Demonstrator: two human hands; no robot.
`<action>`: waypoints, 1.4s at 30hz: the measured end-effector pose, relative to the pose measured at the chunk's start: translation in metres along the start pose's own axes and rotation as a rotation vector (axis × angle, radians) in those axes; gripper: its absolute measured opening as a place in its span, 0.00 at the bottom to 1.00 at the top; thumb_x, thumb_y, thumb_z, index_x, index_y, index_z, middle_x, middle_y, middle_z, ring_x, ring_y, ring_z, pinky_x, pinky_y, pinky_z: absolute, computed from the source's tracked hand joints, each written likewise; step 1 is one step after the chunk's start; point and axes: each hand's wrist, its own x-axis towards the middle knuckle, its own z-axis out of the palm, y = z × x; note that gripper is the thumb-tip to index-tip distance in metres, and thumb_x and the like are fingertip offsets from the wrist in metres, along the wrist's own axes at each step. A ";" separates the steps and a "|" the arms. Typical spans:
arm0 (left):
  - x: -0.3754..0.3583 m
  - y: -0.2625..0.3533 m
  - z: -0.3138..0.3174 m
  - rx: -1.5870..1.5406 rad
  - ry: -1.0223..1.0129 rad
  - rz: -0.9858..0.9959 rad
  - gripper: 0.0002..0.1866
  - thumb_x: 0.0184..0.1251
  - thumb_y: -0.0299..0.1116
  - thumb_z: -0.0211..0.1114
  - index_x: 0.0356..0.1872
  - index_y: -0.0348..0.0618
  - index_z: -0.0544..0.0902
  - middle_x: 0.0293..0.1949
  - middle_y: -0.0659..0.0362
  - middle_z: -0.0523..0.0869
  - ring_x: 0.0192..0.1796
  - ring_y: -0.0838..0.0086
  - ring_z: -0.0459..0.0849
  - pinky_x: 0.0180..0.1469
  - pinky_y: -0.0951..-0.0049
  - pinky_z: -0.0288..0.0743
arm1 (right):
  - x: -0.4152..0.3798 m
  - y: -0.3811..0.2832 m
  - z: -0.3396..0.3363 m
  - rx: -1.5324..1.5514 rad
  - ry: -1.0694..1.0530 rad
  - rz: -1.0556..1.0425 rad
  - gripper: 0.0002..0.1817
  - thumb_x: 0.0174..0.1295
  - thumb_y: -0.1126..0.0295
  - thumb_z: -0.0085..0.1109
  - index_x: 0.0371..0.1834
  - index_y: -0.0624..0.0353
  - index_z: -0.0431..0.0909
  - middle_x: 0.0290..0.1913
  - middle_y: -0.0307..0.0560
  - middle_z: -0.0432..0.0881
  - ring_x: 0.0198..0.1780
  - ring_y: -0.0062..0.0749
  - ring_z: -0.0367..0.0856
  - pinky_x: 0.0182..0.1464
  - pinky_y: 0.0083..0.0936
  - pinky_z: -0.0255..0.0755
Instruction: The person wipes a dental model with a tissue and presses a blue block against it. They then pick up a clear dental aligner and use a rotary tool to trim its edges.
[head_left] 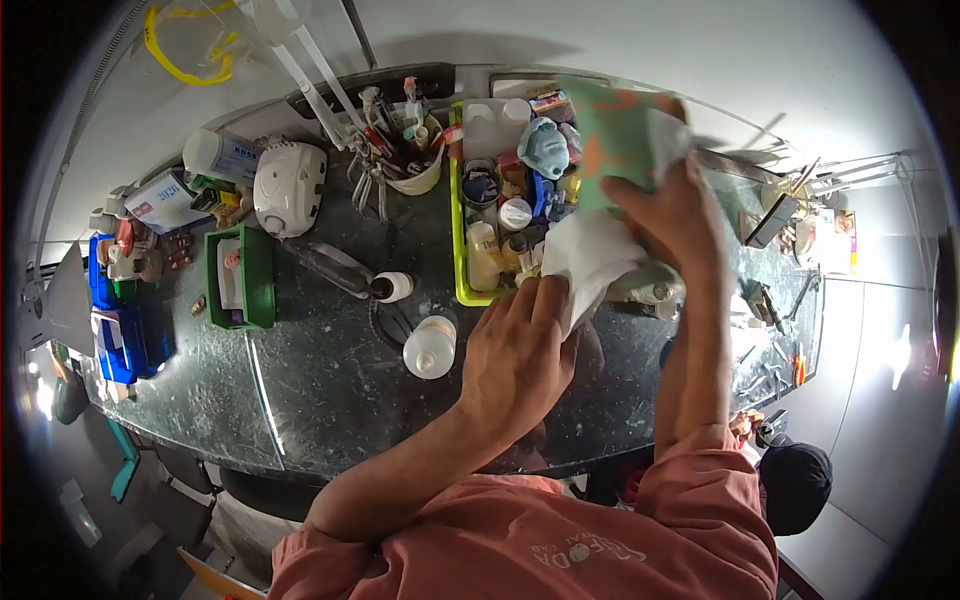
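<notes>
White tissue paper (pixel 588 258) is pinched in my left hand (pixel 520 350), over the dark bench right of a clear bottle. My right hand (pixel 668 210) is raised above the yellow-green tray, its fingers closed on a green package with orange marks (pixel 610 130). White paper also shows at the package's right side, and the tissue stretches from my left hand up to the package's lower edge. The package hides the right part of the yellow-green tray (pixel 460 240), which holds bottles, jars and a light blue molded piece (pixel 544 148).
On the dark bench (pixel 340 400) are a clear bottle (pixel 430 347), a small white bottle (pixel 392 287), a green bin (pixel 265 280), a white machine (pixel 290 188) and a tool cup (pixel 418 178). Blue bins (pixel 122 340) stand far left. Tools and a black-capped person (pixel 796 485) are right.
</notes>
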 end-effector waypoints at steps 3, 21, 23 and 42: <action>-0.005 -0.001 0.003 0.023 0.019 0.016 0.25 0.49 0.23 0.70 0.49 0.33 0.72 0.40 0.43 0.80 0.40 0.46 0.83 0.42 0.54 0.79 | 0.004 -0.014 0.028 -0.187 0.077 -0.095 0.58 0.50 0.46 0.70 0.81 0.49 0.44 0.59 0.74 0.74 0.51 0.62 0.82 0.50 0.48 0.79; -0.015 -0.026 0.002 0.044 0.020 -0.187 0.20 0.57 0.23 0.67 0.48 0.35 0.68 0.39 0.43 0.80 0.39 0.47 0.83 0.41 0.52 0.77 | 0.037 -0.096 0.092 -0.917 -0.295 -1.092 0.08 0.50 0.71 0.63 0.34 0.54 0.86 0.37 0.45 0.86 0.43 0.36 0.87 0.45 0.32 0.80; -0.014 -0.027 0.002 0.067 0.061 -0.191 0.22 0.57 0.23 0.67 0.50 0.32 0.68 0.39 0.42 0.80 0.39 0.47 0.83 0.42 0.52 0.78 | 0.044 -0.101 0.093 -0.986 -0.349 -1.053 0.08 0.50 0.71 0.63 0.34 0.53 0.86 0.34 0.46 0.87 0.39 0.38 0.88 0.40 0.33 0.81; -0.030 -0.030 0.019 0.170 -0.019 -0.168 0.37 0.58 0.38 0.71 0.60 0.23 0.64 0.54 0.34 0.73 0.53 0.45 0.77 0.56 0.54 0.75 | 0.065 -0.092 0.126 -0.864 -0.421 -1.153 0.09 0.54 0.73 0.60 0.36 0.66 0.84 0.32 0.53 0.86 0.35 0.49 0.88 0.36 0.41 0.83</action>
